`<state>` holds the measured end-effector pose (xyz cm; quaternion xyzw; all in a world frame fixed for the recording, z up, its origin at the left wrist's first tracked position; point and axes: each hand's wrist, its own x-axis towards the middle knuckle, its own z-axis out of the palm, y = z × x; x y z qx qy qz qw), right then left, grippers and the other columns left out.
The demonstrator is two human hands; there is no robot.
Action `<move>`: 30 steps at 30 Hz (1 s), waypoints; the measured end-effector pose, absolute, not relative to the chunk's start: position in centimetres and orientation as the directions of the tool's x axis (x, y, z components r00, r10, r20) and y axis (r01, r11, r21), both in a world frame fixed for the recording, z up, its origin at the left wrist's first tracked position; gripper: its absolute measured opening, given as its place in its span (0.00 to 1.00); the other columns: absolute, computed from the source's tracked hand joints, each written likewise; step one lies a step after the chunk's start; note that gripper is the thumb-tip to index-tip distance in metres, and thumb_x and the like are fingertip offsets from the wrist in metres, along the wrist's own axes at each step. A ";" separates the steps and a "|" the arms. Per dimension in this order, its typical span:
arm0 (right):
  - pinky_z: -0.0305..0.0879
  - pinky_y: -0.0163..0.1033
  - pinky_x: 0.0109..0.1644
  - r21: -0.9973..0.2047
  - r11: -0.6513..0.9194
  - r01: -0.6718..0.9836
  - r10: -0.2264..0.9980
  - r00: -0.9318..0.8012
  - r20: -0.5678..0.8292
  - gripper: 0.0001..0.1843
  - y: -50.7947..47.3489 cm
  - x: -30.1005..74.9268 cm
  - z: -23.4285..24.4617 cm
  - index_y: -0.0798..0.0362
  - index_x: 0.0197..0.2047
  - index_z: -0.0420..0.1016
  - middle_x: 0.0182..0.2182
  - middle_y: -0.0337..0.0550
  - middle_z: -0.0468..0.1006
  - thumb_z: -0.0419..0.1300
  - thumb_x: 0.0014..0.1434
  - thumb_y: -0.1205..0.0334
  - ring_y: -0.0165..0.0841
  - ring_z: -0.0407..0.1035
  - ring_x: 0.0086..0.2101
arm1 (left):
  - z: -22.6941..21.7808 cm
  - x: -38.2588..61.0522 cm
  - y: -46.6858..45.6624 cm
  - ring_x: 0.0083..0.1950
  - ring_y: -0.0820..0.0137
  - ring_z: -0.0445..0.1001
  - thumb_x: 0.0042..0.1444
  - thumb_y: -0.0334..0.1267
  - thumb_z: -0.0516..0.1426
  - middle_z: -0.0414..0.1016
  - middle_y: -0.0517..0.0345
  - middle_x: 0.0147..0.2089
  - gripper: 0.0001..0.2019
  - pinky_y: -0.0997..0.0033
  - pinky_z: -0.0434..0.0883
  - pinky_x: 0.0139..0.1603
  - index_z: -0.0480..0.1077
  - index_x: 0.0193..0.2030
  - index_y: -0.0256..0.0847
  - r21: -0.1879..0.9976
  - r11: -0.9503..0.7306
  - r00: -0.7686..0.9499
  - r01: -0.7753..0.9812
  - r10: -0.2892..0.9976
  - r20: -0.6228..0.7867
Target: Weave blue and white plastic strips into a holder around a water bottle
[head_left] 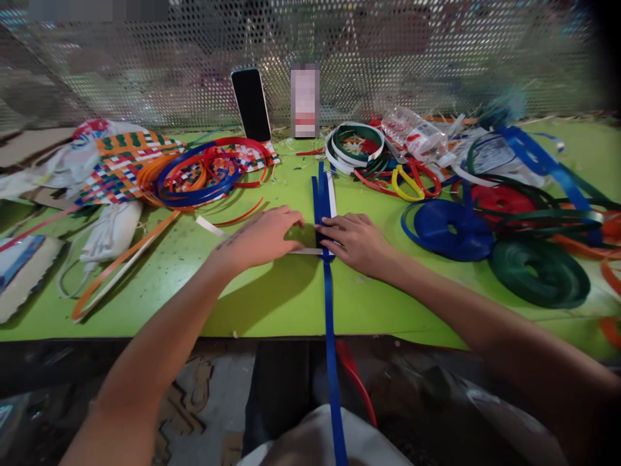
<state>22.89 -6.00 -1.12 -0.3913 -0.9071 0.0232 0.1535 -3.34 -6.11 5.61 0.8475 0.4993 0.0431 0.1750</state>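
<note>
Green tabletop (272, 304), frame centre: my right hand (361, 243) touches blue strips (320, 194), finger grip indeterminable; my left hand (266, 234), fingers wide.

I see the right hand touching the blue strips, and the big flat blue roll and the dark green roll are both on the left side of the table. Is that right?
Not quite: the head view shows the blue roll and the dark green roll on the right side of the table. The right hand does touch the blue strips.
</note>
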 end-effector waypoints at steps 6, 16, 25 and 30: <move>0.64 0.55 0.62 -0.173 0.695 0.698 0.715 -0.645 0.269 0.23 -6.0 22.8 -1.0 0.47 0.69 0.82 0.66 0.49 0.81 0.54 0.81 0.52 0.49 0.74 0.60 | 7.8 -10.9 -8.8 0.52 0.49 0.82 0.57 0.47 0.70 0.86 0.55 0.50 0.18 0.60 0.71 0.50 0.81 0.54 0.53 0.189 -0.177 0.222 0.966 0.943 -0.249; 0.64 0.54 0.61 -0.169 0.692 0.701 0.718 -0.649 0.251 0.23 -5.6 22.9 -1.2 0.46 0.69 0.82 0.66 0.49 0.81 0.56 0.80 0.49 0.50 0.73 0.60 | 5.0 -16.5 -11.6 0.44 0.55 0.84 0.50 0.53 0.73 0.85 0.57 0.39 0.27 0.63 0.76 0.42 0.74 0.52 0.46 0.742 0.152 -0.130 0.652 0.988 -0.088; 0.64 0.54 0.62 -0.190 0.698 0.691 0.715 -0.654 0.248 0.25 -5.4 23.0 -1.4 0.45 0.69 0.82 0.66 0.50 0.81 0.57 0.79 0.44 0.50 0.72 0.59 | 2.4 -11.9 -13.2 0.48 0.59 0.87 0.44 0.45 0.79 0.87 0.53 0.45 0.30 0.54 0.83 0.60 0.75 0.52 0.43 0.974 0.142 -0.187 0.175 0.976 -0.109; 0.64 0.54 0.61 -0.206 0.686 0.698 0.728 -0.651 0.217 0.25 -5.1 23.0 -1.3 0.43 0.69 0.82 0.66 0.50 0.81 0.58 0.78 0.43 0.50 0.71 0.59 | 2.7 -9.5 -12.5 0.48 0.55 0.86 0.58 0.45 0.70 0.89 0.50 0.46 0.13 0.48 0.81 0.60 0.84 0.47 0.42 0.820 0.020 0.055 0.572 0.996 -0.063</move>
